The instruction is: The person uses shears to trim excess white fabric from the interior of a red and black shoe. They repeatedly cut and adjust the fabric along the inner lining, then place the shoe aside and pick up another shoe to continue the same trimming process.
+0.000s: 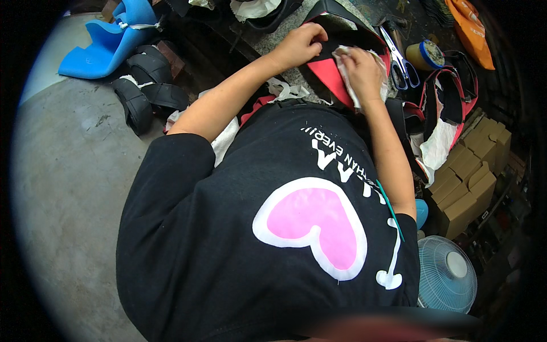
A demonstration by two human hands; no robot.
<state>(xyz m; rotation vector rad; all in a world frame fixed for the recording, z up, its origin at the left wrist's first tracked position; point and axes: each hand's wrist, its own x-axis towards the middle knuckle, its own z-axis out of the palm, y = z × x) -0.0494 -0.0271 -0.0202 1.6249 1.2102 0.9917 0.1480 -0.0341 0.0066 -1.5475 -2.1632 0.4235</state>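
Observation:
A curved black and red piece (pixel 330 77), like a shoe upper or strap, lies on the speckled grey work surface in front of me. My left hand (pixel 299 45) is closed at its left edge, with thumb and fingers pinched together over the black part. A crumpled white cloth (pixel 345 65) sits in my right hand (pixel 363 74), whose bent fingers press it against the red side. The fingertips of my right hand are partly hidden by the cloth. Just right of that hand lie scissors (pixel 399 62) with pale handles, blades pointing away.
A tub (pixel 424 55) with a blue rim stands beside the scissors, near an orange bag (pixel 473 34). More red and black pieces (pixel 441 108) lie at right, above cardboard boxes (pixel 470 171) and a fan (pixel 448 273). Black sandals (pixel 151 85) and blue foam (pixel 105 45) are at left.

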